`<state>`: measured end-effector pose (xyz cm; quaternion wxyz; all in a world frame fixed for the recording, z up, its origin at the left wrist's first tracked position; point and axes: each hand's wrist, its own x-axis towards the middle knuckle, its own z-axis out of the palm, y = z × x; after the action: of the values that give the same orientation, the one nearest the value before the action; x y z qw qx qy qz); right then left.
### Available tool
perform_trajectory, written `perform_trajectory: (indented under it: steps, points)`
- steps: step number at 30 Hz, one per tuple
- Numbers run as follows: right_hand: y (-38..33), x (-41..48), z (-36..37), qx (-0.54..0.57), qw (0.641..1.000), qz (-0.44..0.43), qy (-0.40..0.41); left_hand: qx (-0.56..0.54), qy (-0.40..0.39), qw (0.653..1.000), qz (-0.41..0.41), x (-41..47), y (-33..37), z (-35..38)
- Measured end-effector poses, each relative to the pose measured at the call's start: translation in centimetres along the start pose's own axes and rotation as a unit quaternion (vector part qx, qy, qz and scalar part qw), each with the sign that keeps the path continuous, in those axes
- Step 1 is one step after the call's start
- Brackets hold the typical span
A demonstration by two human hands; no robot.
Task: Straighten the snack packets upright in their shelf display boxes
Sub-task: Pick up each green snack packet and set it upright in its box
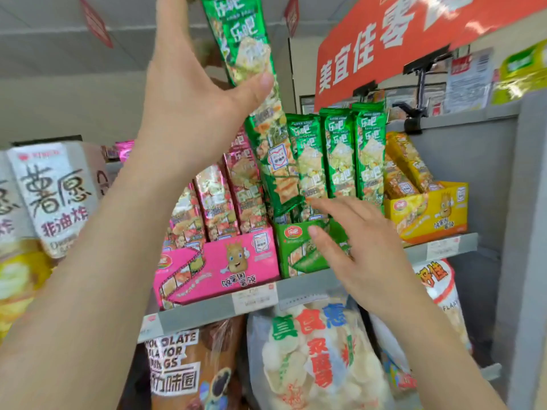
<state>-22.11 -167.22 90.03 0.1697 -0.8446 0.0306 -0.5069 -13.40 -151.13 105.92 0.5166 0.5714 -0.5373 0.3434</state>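
Left hand [189, 93] is raised high at the upper left, its thumb [260, 81] pressed across the face of a lifted packet [245, 39]. It grips this green packet from the left side, and the fingers run out past the top edge. The packet hangs nearly upright, tipped a little to the left, well above the green box [299, 253] on the shelf [207, 309].

Right hand [355, 241] reaches in from the lower right with fingers straight and spread, holding nothing. Its index fingertip [313, 201] touches the foot of the green packets [340, 152] standing in that box, and another fingertip sits over the box's front wall. The palm covers the box's right front corner.

Three green packets stand upright side by side at the back right of the box. Left of them a tilted packet [266, 143] leans to the left, its top just below the left thumb. Whether it touches the lifted one I cannot tell.

Beside the green box on the left is a pink box [225, 261], whose pink packets [236, 184] slant slightly to the left. On the right is a yellow box [429, 211], its yellow packets [405, 164] leaning steeply left. A red sign [384, 39] hangs above, and large bags [313, 350] fill the space below the shelf.
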Motion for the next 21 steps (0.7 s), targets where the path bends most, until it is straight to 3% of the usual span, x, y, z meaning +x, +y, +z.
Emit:
perform_trajectory:
  steps: [5, 11, 13, 18, 21]
  points:
    - [0.6, 0.5, -0.4, -0.068, 0.998, -0.007, 0.005, 0.030, 0.000, 0.999, 0.033, -0.2, 0.1, 0.1]
    - [-0.7, 5.4, -3.0, -0.069, 0.991, -0.066, 0.097, 0.033, -0.020, 0.999, 0.015, -0.2, -0.6, 1.1]
    - [-1.5, 8.0, -4.1, -0.082, 0.989, -0.094, 0.078, 0.028, -0.044, 0.999, -0.004, -0.4, -1.2, 1.7]
    - [-1.6, 11.9, -4.4, -0.146, 0.984, -0.079, -0.064, 0.049, -0.107, 0.992, -0.053, -0.6, -2.5, 2.6]
    - [-1.0, 12.1, -4.2, -0.150, 0.983, -0.085, -0.059, 0.137, -0.100, 0.985, -0.022, -0.5, -2.7, 3.0]
